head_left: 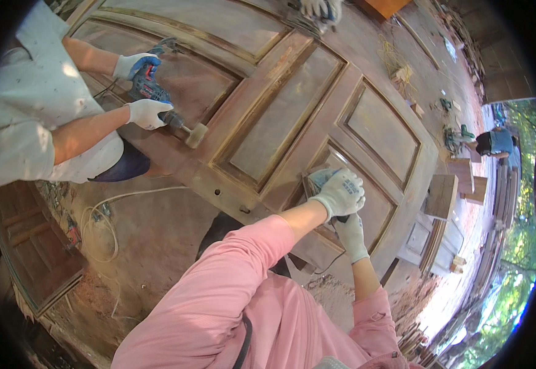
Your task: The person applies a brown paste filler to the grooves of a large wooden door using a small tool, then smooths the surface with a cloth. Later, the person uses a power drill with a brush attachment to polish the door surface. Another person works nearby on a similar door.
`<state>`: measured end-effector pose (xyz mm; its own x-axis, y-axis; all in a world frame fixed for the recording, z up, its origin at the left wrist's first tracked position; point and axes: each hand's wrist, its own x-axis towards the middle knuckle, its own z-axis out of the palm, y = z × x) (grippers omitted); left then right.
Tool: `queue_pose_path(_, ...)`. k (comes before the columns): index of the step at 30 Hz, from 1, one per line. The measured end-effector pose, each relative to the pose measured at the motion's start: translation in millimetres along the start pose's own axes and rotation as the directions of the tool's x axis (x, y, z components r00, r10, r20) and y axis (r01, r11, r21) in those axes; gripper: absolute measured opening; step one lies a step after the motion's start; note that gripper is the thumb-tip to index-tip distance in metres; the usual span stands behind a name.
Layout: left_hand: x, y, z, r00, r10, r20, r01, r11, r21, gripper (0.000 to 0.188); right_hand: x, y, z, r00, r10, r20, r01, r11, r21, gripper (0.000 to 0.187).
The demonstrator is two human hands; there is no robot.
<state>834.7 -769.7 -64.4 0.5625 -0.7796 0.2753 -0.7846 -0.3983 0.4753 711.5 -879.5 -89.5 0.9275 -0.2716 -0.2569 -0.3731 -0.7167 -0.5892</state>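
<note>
My gloved left hand (343, 195) is wrapped over the top of a blue power sander (321, 177), which rests on a panel of a large brown wooden door (268, 200). Closer to me, my gloved right hand (351, 236) grips the rear of the same tool, its fingers partly hidden. A thin cord (331, 263) hangs down near my right wrist. The door lies flat in front of me, with raised mouldings round its several panels. Worn, paler patches show on the panels.
At the left a person (47, 129) in gloves holds a drill (150, 92) with a round brush (196, 135) against the door. Another gloved hand (314, 7) works at the far edge. A second door (34, 237) lies lower left; wood blocks (442, 195) stand at right. A pale cable (117, 237) crosses the floor.
</note>
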Motion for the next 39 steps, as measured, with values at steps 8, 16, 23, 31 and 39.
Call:
queue_pose_path(8, -48, 50, 12, 0.997, 0.063, 0.051, -0.054, 0.984, -0.169, 0.026, -86, -14, -29, 0.896, 0.324, 0.304, -0.378, 0.915, 0.142, 0.046)
queue_pose_path(16, -121, 11, -64, 0.986, 0.058, 0.156, -0.04, 0.992, -0.119, 0.021, -118, -65, 93, 0.974, -0.006, 0.228, -0.096, 0.896, 0.434, 0.053)
queue_pose_path(23, -33, -80, -61, 0.982, 0.126, -0.14, -0.134, 0.99, -0.051, 0.025, -3, -149, 92, 0.954, 0.294, 0.058, -0.216, 0.54, 0.814, 0.055)
queue_pose_path(31, 78, -147, -78, 0.998, -0.037, -0.06, 0.027, 0.988, -0.153, 0.037, 121, -164, 55, 0.971, 0.23, 0.066, -0.171, 0.477, 0.862, 0.041)
queue_pose_path(39, -98, -56, -99, 0.999, 0.034, 0.02, -0.025, 0.947, -0.321, 0.013, -59, -181, 130, 0.925, 0.375, -0.059, -0.237, 0.692, 0.682, 0.053)
